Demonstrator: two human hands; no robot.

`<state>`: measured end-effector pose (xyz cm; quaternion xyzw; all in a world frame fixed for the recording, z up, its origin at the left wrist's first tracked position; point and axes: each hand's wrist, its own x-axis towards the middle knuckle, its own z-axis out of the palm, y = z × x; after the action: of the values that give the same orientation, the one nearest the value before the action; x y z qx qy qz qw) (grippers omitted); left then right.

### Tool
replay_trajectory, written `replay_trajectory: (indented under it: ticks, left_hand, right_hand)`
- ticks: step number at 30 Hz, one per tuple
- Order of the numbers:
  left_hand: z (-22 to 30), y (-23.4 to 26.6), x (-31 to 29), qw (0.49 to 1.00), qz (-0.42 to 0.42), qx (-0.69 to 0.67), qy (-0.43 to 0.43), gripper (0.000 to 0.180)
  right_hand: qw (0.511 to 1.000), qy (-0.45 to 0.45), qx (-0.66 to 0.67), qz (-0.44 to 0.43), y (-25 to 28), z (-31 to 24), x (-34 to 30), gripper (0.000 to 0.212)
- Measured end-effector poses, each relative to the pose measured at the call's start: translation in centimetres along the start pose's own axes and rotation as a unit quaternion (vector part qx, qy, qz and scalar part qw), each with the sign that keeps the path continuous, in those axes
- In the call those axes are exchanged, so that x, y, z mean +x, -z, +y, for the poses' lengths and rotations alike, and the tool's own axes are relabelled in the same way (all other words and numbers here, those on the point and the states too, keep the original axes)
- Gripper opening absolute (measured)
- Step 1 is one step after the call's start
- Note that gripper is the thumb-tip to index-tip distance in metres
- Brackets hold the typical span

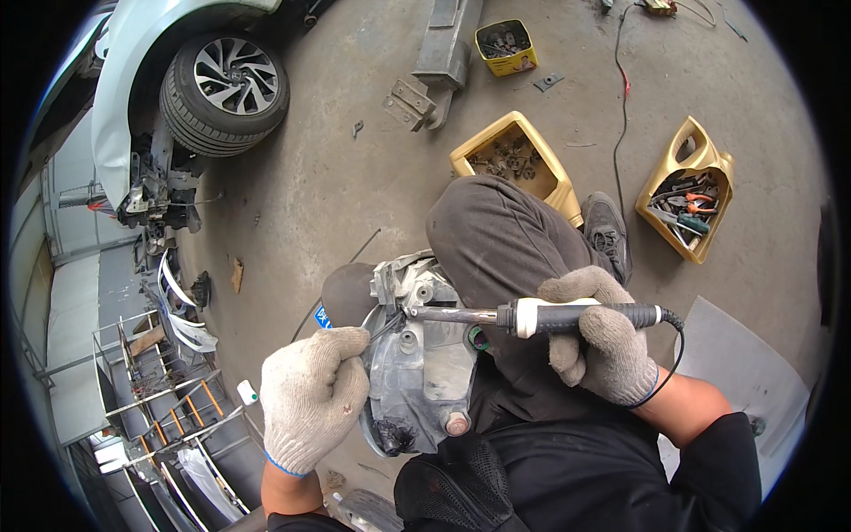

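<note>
A dirty grey-and-white car headlight housing (pixel 424 372) rests across my lap. In my right hand (pixel 603 341), wearing a knitted glove, is a soldering iron (pixel 576 317) with a black-and-white handle. Its metal tip points left and meets the housing's upper left part. My gloved left hand (pixel 315 395) is closed at the housing's left edge, thumb and forefinger pinching a thin dark strip (pixel 385 329) that reaches close to the iron's tip. The exact contact between strip and tip is too small to tell. From the iron's handle end, a black cord (pixel 681 341) curls down past my right wrist.
Ahead lie a cut-open gold jug of small metal parts (pixel 532 177), another gold jug of hand tools (pixel 687 199) and a yellow tin (pixel 507 49). A car wheel (pixel 226 84) stands at far left, metal racks (pixel 177 399) below it. A cable (pixel 618 115) crosses the floor.
</note>
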<state>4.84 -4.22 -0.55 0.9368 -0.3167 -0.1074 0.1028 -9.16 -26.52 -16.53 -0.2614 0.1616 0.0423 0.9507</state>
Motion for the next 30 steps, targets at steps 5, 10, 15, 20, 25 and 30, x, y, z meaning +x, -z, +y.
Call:
replay_trajectory:
  ticks: [5, 10, 15, 20, 25, 30]
  left_hand:
    - [0.11, 0.01, 0.04, 1.0, -0.004, -0.002, 0.011, 0.021]
    - [0.15, 0.09, 0.07, 1.0, -0.007, 0.005, 0.01, 0.02]
    - [0.08, 0.08, 0.09, 1.0, -0.008, 0.008, 0.002, 0.02]
    - [-0.03, -0.03, 0.08, 1.0, -0.004, 0.005, 0.001, 0.02]
    - [0.0, 0.04, 0.25, 1.0, -0.006, 0.008, -0.004, 0.02]
    - [-0.07, -0.07, 0.25, 1.0, -0.001, 0.007, -0.01, 0.02]
  right_hand:
    - [1.0, -0.002, -0.002, 0.001, 0.05, 0.02, -0.02, 0.05]
    - [1.0, -0.002, 0.002, -0.005, 0.09, 0.05, 0.07, 0.049]
    - [1.0, -0.002, 0.002, -0.003, 0.01, -0.01, -0.01, 0.048]
    - [1.0, -0.002, 0.002, -0.004, 0.2, 0.15, -0.03, 0.049]
    - [1.0, 0.006, 0.001, -0.006, 0.1, 0.15, -0.08, 0.049]
    - [1.0, 0.007, -0.025, -0.013, 0.17, 0.06, -0.31, 0.048]
